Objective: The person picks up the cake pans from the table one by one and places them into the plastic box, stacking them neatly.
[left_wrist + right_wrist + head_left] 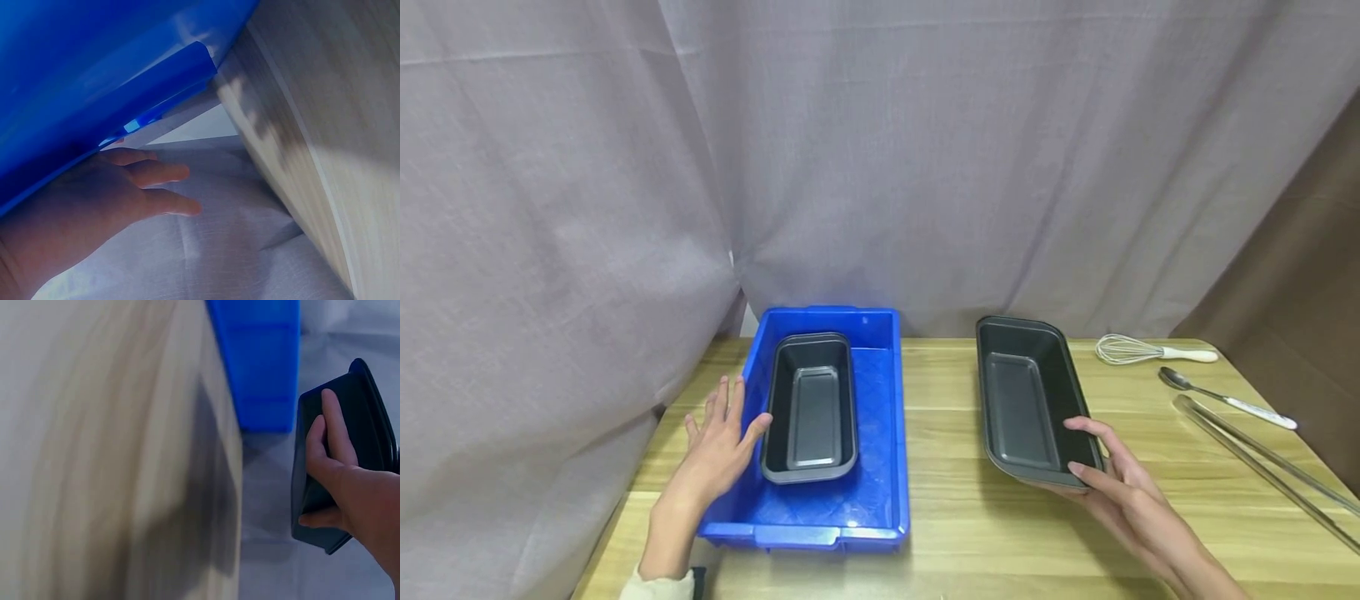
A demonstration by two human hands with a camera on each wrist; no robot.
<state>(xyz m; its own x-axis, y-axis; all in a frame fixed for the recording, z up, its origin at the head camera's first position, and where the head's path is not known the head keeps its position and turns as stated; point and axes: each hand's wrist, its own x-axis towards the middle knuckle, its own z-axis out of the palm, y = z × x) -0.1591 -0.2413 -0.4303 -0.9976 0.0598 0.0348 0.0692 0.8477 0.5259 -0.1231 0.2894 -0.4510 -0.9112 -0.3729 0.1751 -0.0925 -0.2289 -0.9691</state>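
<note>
My right hand (1131,496) grips a dark loaf pan (1018,408) by its near right corner, holding it tilted above the table. In the right wrist view, several fingers (337,434) lie against the pan's underside. A second dark loaf pan (815,417) sits inside the blue bin (880,450), towards its left side. My left hand (718,450) is at the bin's left wall with its fingers spread, holding nothing. From the left wrist view, those fingers (165,201) extend along the outside of the bin; whether they touch it I cannot tell.
On the right of the wooden table (947,533) lie a whisk (1150,350) with a white handle, a spoon (1225,398) and metal tongs (1270,467). A grey curtain (925,167) hangs behind the table, with a brown cloth (1300,292) at the right.
</note>
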